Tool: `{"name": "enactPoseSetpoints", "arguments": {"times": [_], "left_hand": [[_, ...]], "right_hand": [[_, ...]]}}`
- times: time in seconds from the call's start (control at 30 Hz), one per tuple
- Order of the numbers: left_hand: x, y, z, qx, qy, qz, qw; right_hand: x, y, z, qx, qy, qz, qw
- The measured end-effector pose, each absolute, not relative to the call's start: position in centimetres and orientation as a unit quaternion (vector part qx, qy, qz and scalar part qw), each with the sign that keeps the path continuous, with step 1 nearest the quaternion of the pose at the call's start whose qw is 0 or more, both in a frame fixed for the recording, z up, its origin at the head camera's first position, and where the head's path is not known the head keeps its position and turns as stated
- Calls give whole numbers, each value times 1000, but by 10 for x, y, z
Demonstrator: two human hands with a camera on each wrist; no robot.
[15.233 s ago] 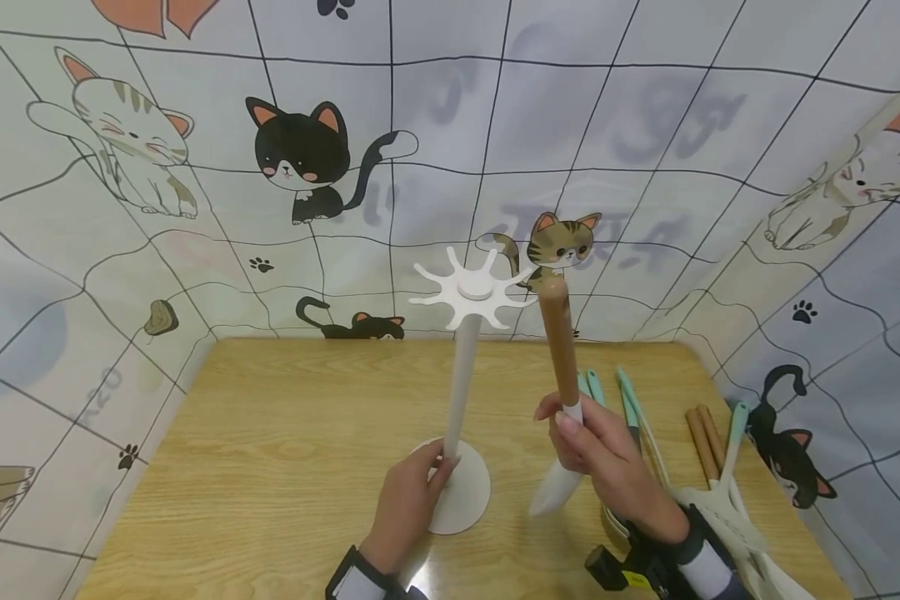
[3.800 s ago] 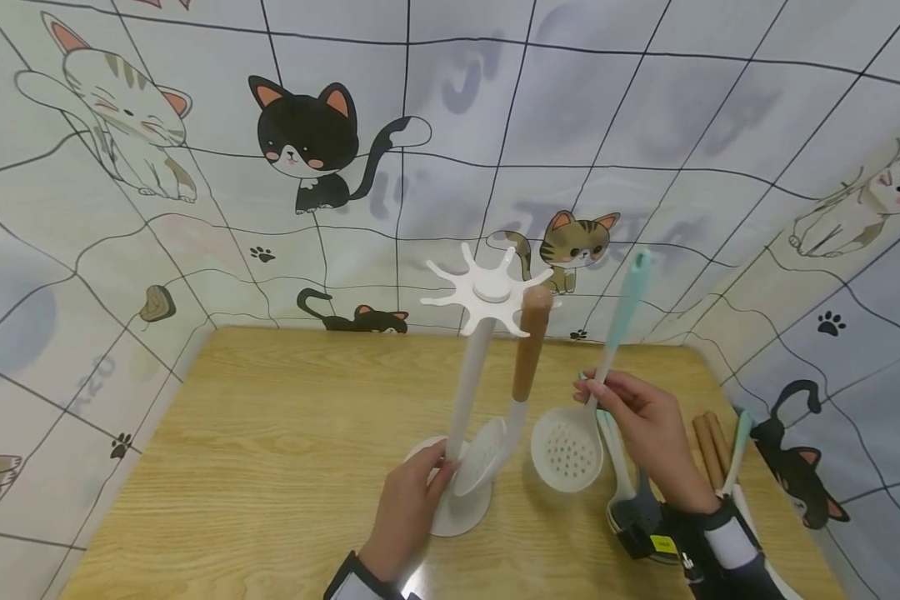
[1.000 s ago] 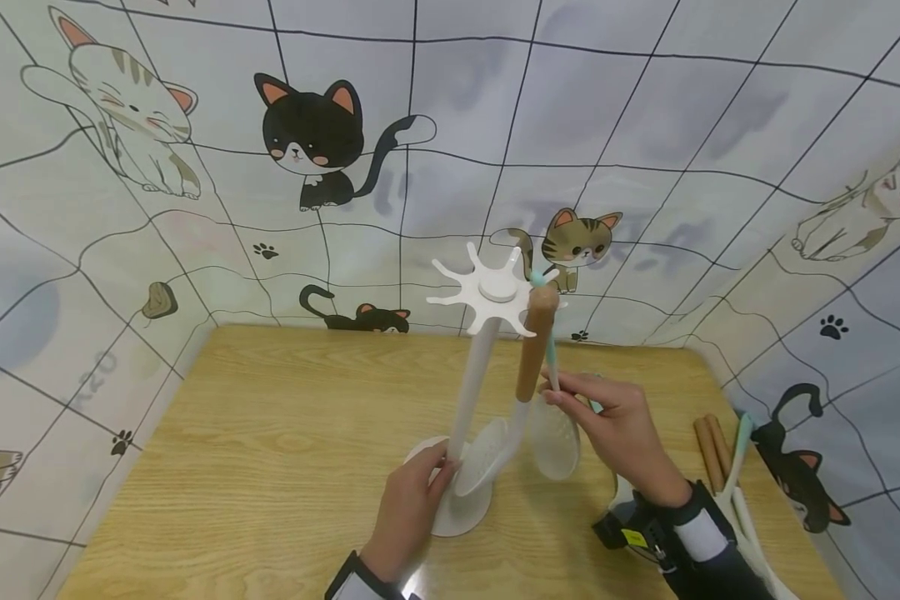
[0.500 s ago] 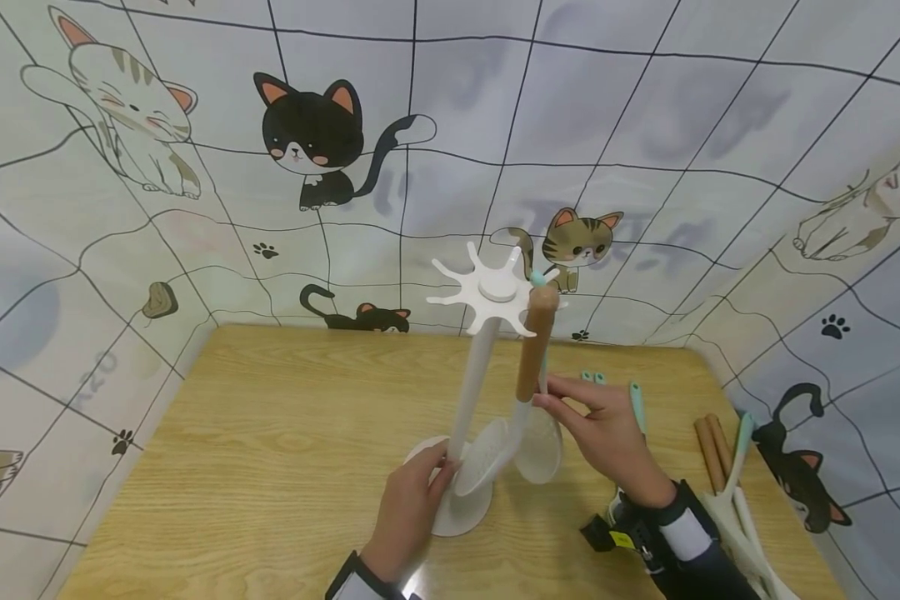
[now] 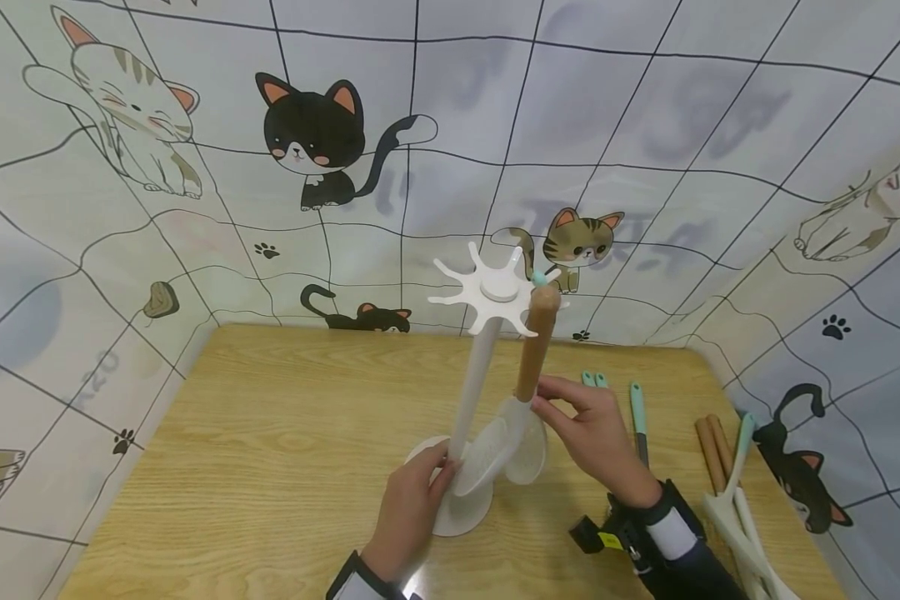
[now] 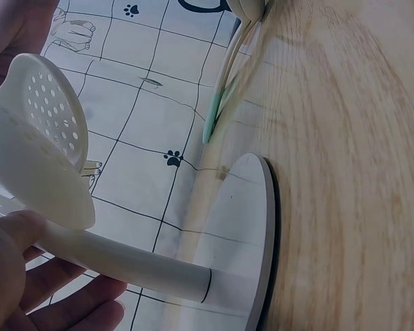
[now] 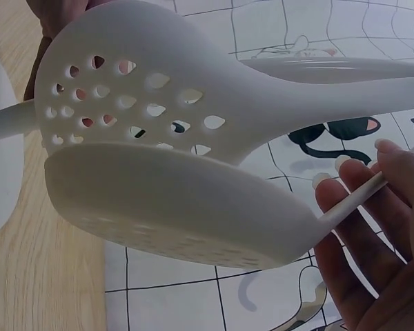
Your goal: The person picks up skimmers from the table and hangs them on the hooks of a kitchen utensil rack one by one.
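Observation:
A white utensil rack (image 5: pixel 474 375) with a hooked star-shaped top stands on the table, its round base (image 6: pixel 245 200) flat on the wood. My left hand (image 5: pixel 408 510) grips the pole just above that base. From one hook hangs a skimmer with a brown handle (image 5: pixel 537 346); its perforated head (image 7: pixel 152 83) faces the pole. My right hand (image 5: pixel 598 437) pinches the thin shaft of a second, mint-handled skimmer (image 7: pixel 186 207), right behind and beside the first. Only the mint tip (image 5: pixel 542 278) shows near the hooks; whether it is hooked I cannot tell.
To the right lie more utensils: a mint-and-grey handle (image 5: pixel 638 412), two mint handle ends (image 5: pixel 594 380), brown handles (image 5: pixel 708 446) and a white utensil (image 5: pixel 735 521). A cat-patterned cloth wall (image 5: pixel 420 192) closes off the table's (image 5: pixel 292 433) back and sides.
Earlier my right hand held the brown-handled skimmer, which then came to hang on the rack. It has since carried the mint-handled skimmer leftward, behind that one. My left hand stays on the pole.

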State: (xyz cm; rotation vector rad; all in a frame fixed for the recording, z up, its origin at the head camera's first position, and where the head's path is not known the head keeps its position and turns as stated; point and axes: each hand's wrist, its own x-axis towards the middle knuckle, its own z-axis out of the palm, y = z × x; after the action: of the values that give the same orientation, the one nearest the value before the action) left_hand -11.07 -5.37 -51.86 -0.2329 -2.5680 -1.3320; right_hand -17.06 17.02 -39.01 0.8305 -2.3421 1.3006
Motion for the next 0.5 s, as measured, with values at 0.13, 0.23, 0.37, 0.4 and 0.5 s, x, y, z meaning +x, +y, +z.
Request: {"name": "enactPoseSetpoints", "arguments": {"times": [0.13,0.23,0.37,0.4,0.5], "left_hand": [[-110,-54,-519,-80,-878,-457,120],[-110,-54,-518,-79,-878,-457,118],[-110,-54,-518,-79,-878,-457,118],[-110,-54,-518,-79,-877,-458,119],[-110,-54,-518,-83,-877,-458,123]], "right_hand": [[-170,169,-391,290,-822,462,163],[-170,169,-391,288,-821,466,160],[-170,169,-393,280,-824,470,148],[-169,170,-394,276,-827,468,145],[-167,171,-397,258,-838,463,131]]}}
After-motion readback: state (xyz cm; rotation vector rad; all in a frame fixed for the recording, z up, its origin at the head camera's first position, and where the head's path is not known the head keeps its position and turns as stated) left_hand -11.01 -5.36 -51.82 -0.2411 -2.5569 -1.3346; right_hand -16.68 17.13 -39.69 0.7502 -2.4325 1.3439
